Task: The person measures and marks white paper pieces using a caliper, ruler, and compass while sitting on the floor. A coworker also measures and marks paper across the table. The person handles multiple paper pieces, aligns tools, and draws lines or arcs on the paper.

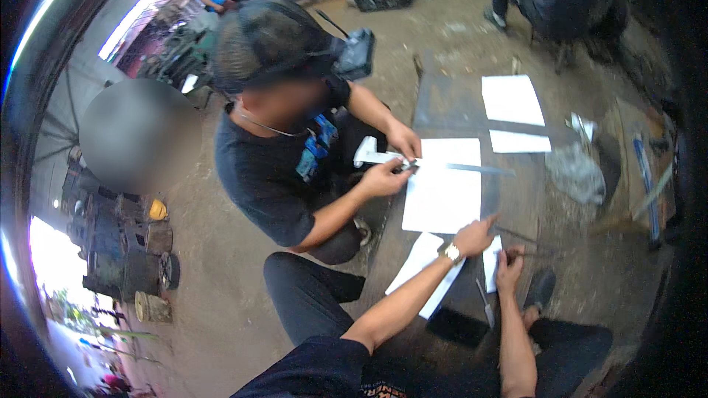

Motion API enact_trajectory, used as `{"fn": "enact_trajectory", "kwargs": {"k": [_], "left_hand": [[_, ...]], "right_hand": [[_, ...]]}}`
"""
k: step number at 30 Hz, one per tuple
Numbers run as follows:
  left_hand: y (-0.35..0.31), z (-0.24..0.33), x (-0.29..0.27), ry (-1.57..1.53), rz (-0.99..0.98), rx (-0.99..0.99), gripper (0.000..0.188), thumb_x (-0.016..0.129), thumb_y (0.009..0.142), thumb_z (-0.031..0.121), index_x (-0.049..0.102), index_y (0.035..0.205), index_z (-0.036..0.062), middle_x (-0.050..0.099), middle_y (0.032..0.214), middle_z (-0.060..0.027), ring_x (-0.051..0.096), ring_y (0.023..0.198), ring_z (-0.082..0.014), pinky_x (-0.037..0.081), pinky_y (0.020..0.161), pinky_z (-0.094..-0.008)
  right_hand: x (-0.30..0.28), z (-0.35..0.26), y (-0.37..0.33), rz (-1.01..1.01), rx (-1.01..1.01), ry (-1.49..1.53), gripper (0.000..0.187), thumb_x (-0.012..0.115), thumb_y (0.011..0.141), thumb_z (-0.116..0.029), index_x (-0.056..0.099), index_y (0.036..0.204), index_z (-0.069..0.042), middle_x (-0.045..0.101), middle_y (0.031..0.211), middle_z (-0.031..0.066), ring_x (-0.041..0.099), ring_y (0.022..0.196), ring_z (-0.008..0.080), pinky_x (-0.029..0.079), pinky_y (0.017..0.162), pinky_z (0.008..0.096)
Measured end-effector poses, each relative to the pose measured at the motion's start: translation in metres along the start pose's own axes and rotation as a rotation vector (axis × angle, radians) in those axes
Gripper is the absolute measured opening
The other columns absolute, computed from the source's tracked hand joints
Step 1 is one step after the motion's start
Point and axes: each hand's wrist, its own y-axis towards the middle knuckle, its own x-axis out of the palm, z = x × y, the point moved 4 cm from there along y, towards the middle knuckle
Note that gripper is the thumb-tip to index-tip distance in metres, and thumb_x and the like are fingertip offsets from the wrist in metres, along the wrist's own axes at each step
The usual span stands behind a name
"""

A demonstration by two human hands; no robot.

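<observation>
My left hand [473, 239], a watch on its wrist, is over the low table with its index finger stretched forward and the other fingers curled. A thin dark rod [518, 234] runs out from its fingertips to the right. My right hand [509, 271] is closed on a second thin dark rod [542, 254]; whether the rods are one two-legged tool I cannot tell. Beneath and between my hands lie a narrow white paper [492, 264] and a larger white sheet [414, 269]. A slim pointed metal tool [484, 302] and a black phone [456, 326] lie nearer me.
Across the table's left side, a seated person [284, 147] holds a silver caliper [380, 156] over a white sheet [442, 195]. A flat metal strip [479, 169] lies there. Farther off are more papers [514, 103], a plastic bag [577, 173] and another seated person [564, 0].
</observation>
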Motion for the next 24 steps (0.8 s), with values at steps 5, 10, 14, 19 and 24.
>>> {"fn": "enact_trajectory", "kwargs": {"k": [5, 10, 14, 19, 24], "left_hand": [[-0.052, -0.01, -0.018, 0.036, 0.038, 0.023, 0.048, 0.056, 0.083, 0.013, 0.056, 0.131, 0.0029, 0.069, 0.097, -0.0259, 0.067, 0.092, -0.0414, 0.053, 0.082, -0.0504], [-0.095, -0.018, -0.021, -0.034, -0.037, 0.01, 0.047, 0.053, 0.083, 0.009, 0.059, 0.129, 0.0011, 0.069, 0.102, -0.0233, 0.067, 0.095, -0.0374, 0.052, 0.082, -0.0477], [-0.123, -0.018, -0.026, 0.008, -0.025, 0.042, 0.044, 0.052, 0.087, 0.008, 0.057, 0.13, 0.0014, 0.066, 0.097, -0.0239, 0.064, 0.09, -0.0383, 0.051, 0.081, -0.0478], [-0.138, -0.019, -0.015, -0.008, -0.003, 0.07, 0.044, 0.051, 0.083, 0.005, 0.062, 0.125, -0.001, 0.069, 0.093, -0.0233, 0.066, 0.09, -0.0379, 0.051, 0.082, -0.0475], [-0.136, -0.027, 0.009, 0.002, -0.028, 0.118, 0.042, 0.052, 0.085, 0.007, 0.062, 0.124, -0.0015, 0.068, 0.096, -0.0233, 0.064, 0.093, -0.0391, 0.05, 0.085, -0.0484]], "right_hand": [[0.001, -0.009, 0.008, -0.019, -0.059, -0.042, 0.015, 0.066, 0.092, -0.01, 0.055, 0.097, 0.0, 0.06, 0.084, 0.0098, 0.059, 0.078, 0.021, 0.048, 0.073, 0.0355], [0.002, -0.008, 0.006, -0.028, -0.044, 0.027, 0.017, 0.065, 0.091, -0.011, 0.054, 0.099, 0.0, 0.058, 0.08, 0.0093, 0.058, 0.075, 0.0231, 0.047, 0.072, 0.0374], [0.003, -0.008, 0.008, 0.004, -0.155, -0.026, 0.021, 0.064, 0.093, -0.013, 0.051, 0.102, 0.001, 0.056, 0.079, 0.0106, 0.057, 0.072, 0.0208, 0.048, 0.068, 0.0355], [0.003, -0.011, 0.007, -0.069, -0.127, -0.202, 0.025, 0.067, 0.09, -0.014, 0.057, 0.105, 0.003, 0.062, 0.094, 0.0225, 0.058, 0.087, 0.04, 0.046, 0.08, 0.0478], [0.001, -0.027, 0.0, -0.036, -0.229, -0.453, 0.025, 0.066, 0.09, -0.016, 0.058, 0.106, 0.002, 0.066, 0.09, 0.0228, 0.061, 0.087, 0.0421, 0.046, 0.082, 0.0514]]}}
